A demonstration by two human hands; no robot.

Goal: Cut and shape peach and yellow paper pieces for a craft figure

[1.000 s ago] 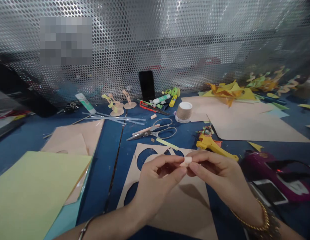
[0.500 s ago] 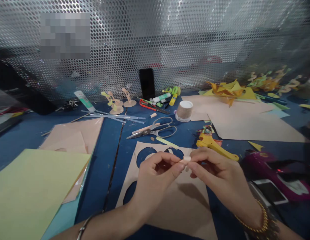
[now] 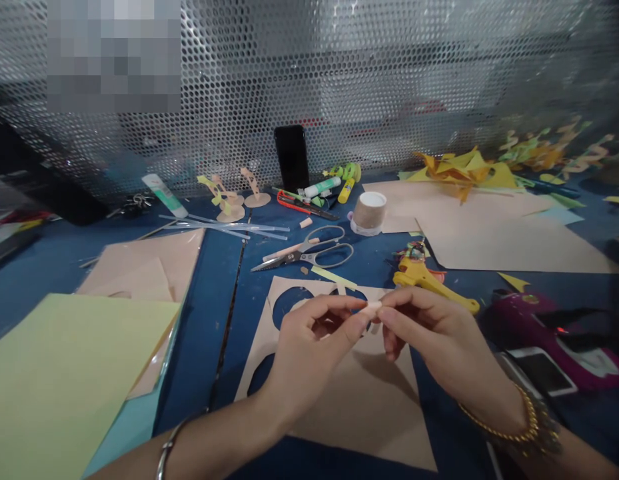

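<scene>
Pinching a small roll (image 3: 373,309) just below and right of the frame centre, touching it with left hand (image 3: 314,343) from the left and right hand (image 3: 442,333) from the right, being equally near with both, fingertips almost meeting. Pointing its long axis roughly left to right, over the cut sheet (image 3: 359,407). Seeing also a cup (image 3: 369,215) standing right of upper centre, showing a white top, not being able to tell what is inside.

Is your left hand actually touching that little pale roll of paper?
Touching. In the head view, the left hand's thumb and forefinger pinch the roll.
</scene>
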